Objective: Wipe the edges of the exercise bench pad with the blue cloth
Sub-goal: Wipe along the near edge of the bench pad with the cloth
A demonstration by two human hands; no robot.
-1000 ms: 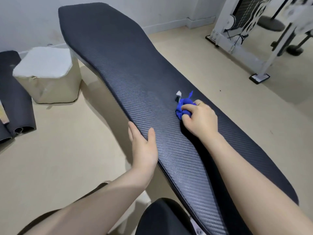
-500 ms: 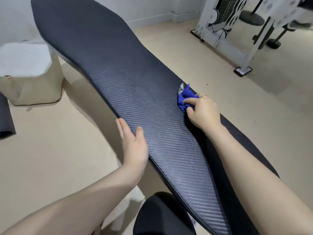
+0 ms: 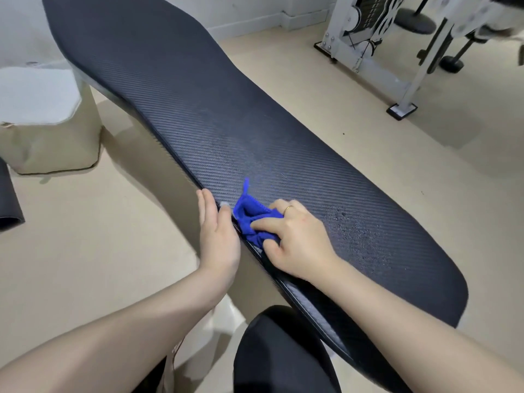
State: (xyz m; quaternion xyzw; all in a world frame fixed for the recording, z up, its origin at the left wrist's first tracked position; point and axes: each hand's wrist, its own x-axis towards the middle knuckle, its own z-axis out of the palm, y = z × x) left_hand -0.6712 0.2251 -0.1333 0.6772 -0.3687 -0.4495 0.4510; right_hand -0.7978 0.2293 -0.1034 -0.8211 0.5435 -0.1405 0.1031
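Note:
A long black bench pad [image 3: 226, 114] with a carbon-weave surface runs from the upper left to the lower right. My right hand [image 3: 297, 239] grips a bunched blue cloth [image 3: 251, 219] and presses it on the pad's left edge. Just beside the cloth, my left hand [image 3: 217, 236] lies flat with straight fingers against that same edge, thumb on top of the pad. Small wet droplets speckle the pad to the right of my right hand.
A beige and white block [image 3: 42, 120] sits on the floor at the left, with a dark rolled mat [image 3: 7, 199] at the left border. A white gym machine frame [image 3: 397, 52] stands at the upper right. A black rounded pad [image 3: 280, 353] lies below the bench.
My right hand has carried the blue cloth from the pad's right side across to its left edge, close to my left hand. The left hand has stayed on that edge.

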